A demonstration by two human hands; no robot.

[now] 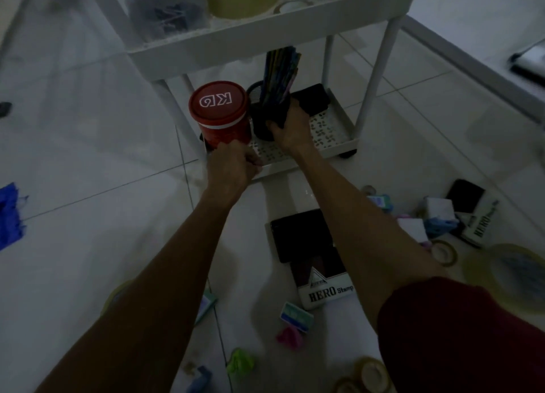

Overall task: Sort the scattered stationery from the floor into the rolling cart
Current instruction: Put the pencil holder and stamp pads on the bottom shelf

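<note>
A white rolling cart [333,140] stands ahead on the tiled floor. On its bottom shelf a red lidded tub [219,112] sits at the left, with a black mesh pen holder [267,112] full of pens beside it. My right hand [290,127] is wrapped around the pen holder. My left hand [231,164] is at the base of the red tub by the shelf's front edge, fingers curled; what it grips is hidden. A black stamp pad [314,97] lies behind on the shelf. Stamp pads [303,236], their boxes [324,289], tape rolls [442,252] and small colourful items lie on the floor.
The cart's upper shelf [236,43] holds a clear box of clips, a large yellow tape roll and smaller rolls. A blue item [8,212] lies at the left on the floor. More tape rolls [370,375] and crumpled notes sit near my knees. A white ledge runs along the right.
</note>
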